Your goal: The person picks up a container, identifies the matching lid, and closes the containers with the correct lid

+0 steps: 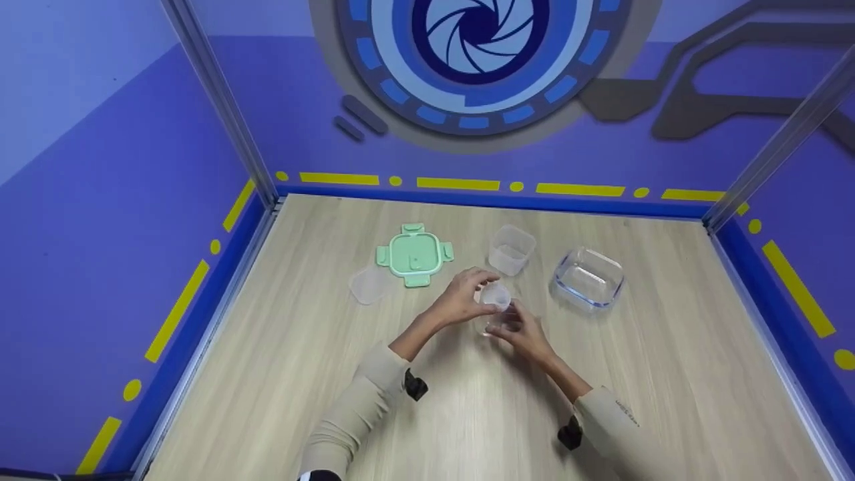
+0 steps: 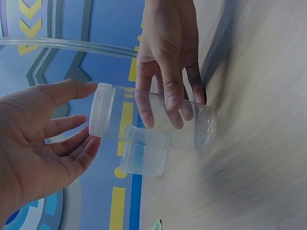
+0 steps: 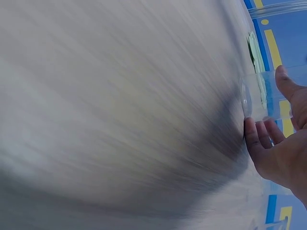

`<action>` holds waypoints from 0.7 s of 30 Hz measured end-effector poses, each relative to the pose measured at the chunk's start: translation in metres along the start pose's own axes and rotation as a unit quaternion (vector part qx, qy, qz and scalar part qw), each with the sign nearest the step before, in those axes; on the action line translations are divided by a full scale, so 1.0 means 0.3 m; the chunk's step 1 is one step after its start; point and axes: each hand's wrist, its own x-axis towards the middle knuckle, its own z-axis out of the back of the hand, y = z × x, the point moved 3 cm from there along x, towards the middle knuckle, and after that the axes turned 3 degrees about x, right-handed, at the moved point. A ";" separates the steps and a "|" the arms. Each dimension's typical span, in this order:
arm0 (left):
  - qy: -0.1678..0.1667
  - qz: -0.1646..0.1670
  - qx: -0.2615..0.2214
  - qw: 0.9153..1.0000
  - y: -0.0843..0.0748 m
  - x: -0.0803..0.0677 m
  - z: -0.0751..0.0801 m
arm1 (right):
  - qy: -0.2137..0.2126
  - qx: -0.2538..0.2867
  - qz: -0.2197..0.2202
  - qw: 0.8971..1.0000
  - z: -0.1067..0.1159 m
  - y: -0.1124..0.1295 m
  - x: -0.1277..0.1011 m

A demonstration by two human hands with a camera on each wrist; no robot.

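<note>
On the wooden tabletop [image 1: 280, 374] lay a green lid [image 1: 414, 256]. The left hand [image 1: 461, 298] touched the jar's white cap [image 2: 101, 110] with relaxed fingers; the right hand [image 1: 524, 331] gripped the clear jar [image 2: 180, 122], raised just above the tabletop's centre. A glass dish [image 1: 588, 277] sat rightmost.

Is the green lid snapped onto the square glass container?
No. The green lid lies flat on the table by itself, well left of the open glass container.

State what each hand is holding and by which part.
The right hand grips the clear jar round its body. The left hand touches the jar's white lid with thumb and fingertips.
</note>
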 end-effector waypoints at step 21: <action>-0.078 0.020 0.052 0.995 -0.025 -0.021 -0.051 | -0.006 0.011 -0.003 1.000 -0.001 -0.001 -0.011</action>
